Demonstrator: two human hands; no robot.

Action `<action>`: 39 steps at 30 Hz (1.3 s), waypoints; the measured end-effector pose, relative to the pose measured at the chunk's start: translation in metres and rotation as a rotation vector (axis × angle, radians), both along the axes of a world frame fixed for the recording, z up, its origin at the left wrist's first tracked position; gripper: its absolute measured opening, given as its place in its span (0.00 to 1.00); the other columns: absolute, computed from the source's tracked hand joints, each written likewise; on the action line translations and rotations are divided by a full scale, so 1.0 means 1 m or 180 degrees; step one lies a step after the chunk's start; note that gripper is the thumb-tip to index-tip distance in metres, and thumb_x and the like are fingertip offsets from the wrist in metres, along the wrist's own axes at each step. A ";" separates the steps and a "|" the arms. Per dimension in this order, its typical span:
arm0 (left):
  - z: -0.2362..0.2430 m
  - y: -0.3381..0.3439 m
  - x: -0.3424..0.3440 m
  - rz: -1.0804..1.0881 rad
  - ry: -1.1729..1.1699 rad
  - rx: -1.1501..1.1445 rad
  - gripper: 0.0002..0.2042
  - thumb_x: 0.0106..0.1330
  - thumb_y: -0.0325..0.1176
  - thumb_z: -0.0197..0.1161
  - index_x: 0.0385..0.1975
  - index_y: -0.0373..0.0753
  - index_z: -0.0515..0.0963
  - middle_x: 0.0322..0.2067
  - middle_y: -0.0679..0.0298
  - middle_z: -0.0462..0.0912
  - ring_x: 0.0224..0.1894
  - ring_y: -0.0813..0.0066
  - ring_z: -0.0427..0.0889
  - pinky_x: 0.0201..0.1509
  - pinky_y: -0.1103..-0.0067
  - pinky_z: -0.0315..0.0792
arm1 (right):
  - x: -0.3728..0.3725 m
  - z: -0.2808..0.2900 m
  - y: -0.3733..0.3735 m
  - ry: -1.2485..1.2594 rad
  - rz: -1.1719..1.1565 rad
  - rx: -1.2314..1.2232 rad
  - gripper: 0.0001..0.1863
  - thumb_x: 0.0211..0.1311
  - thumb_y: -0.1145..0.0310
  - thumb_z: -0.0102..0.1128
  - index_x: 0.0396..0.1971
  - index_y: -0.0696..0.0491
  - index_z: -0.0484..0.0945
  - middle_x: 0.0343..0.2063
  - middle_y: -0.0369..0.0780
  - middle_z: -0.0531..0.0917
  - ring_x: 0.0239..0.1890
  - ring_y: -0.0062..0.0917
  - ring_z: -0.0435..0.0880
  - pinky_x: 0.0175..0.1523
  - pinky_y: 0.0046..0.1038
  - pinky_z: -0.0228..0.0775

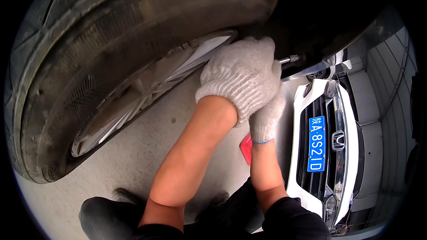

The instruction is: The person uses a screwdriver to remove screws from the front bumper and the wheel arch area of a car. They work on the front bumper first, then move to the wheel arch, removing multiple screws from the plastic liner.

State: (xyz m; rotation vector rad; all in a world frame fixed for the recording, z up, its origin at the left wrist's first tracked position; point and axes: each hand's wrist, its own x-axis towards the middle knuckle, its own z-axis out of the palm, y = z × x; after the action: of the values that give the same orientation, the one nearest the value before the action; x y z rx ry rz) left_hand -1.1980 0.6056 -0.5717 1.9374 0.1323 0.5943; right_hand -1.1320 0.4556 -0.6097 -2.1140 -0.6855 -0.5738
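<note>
Both hands are together at the inner side of the wheel, right of the tyre [133, 22] and rim [207, 46]. The left hand [242, 69] lies uppermost, its back toward the viewer. The right hand [270, 111] sits below and partly behind it. The fingers are hidden on both sides; whether either hand is closed cannot be told.

The tool [289, 59], a bright metal shaft, projects from the right edge of the left hand, its free end directed into the dark area [320, 22]. Its other end is concealed, so which hand carries it, or whether both do, is not determinable. Contact at the free end is also unclear.

The overlapped position probably allows one hand to steady and the other to apply force on a common line. The left forearm [178, 169] slants across the floor [178, 122] below the rim, which likely gives it reach past the wheel. The right forearm [267, 169] rises more steeply, a shorter path to the same point. The gloves [227, 84], pale knit, presumably protect the skin and improve grip.

A red object [246, 149], partly covered by the right forearm, lies low beside it. A white car [327, 151] stands to the right, apart from the hands.
</note>
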 end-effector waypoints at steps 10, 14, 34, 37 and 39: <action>-0.002 0.001 -0.026 0.0164 0.0189 0.0002 0.20 0.66 0.42 0.52 0.43 0.28 0.79 0.35 0.44 0.82 0.41 0.53 0.83 0.46 0.68 0.77 | -0.015 0.041 0.039 0.1208 0.1322 0.1353 0.13 0.71 0.66 0.50 0.38 0.62 0.78 0.31 0.41 0.81 0.31 0.24 0.79 0.37 0.25 0.74; -0.026 0.034 -0.041 -0.1285 0.0752 -0.1467 0.23 0.67 0.51 0.53 0.30 0.33 0.80 0.19 0.58 0.78 0.20 0.69 0.76 0.25 0.73 0.70 | -0.010 0.044 0.021 0.2215 0.1795 0.1927 0.18 0.73 0.62 0.49 0.40 0.65 0.77 0.22 0.42 0.79 0.19 0.22 0.74 0.23 0.25 0.66; -0.063 0.008 -0.022 -0.1794 -0.0605 -0.3789 0.15 0.72 0.38 0.53 0.30 0.34 0.79 0.13 0.75 0.65 0.14 0.89 0.61 0.17 0.85 0.52 | 0.039 -0.002 0.001 -0.0303 -0.2397 -0.0467 0.29 0.46 0.50 0.76 0.36 0.59 0.75 0.28 0.45 0.84 0.33 0.41 0.84 0.44 0.40 0.75; -0.055 0.004 -0.022 -0.1113 -0.0701 -0.2977 0.16 0.73 0.40 0.51 0.29 0.36 0.78 0.14 0.75 0.66 0.14 0.88 0.60 0.17 0.85 0.51 | 0.039 0.000 0.005 -0.0284 -0.2377 -0.0376 0.30 0.46 0.50 0.76 0.37 0.60 0.77 0.30 0.47 0.85 0.34 0.42 0.86 0.44 0.41 0.75; -0.064 -0.005 -0.016 -0.1058 -0.1200 -0.3174 0.18 0.74 0.42 0.48 0.24 0.39 0.76 0.14 0.75 0.65 0.14 0.87 0.60 0.17 0.84 0.51 | 0.038 0.001 0.006 -0.0336 -0.2365 -0.0377 0.28 0.48 0.51 0.74 0.37 0.61 0.77 0.30 0.47 0.85 0.35 0.42 0.86 0.45 0.41 0.75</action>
State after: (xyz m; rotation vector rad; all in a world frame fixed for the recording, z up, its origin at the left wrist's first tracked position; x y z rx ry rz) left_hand -1.2138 0.6004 -0.6355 0.8386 -0.1201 0.5139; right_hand -1.0941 0.4619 -0.6089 -2.4426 0.0475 -1.0645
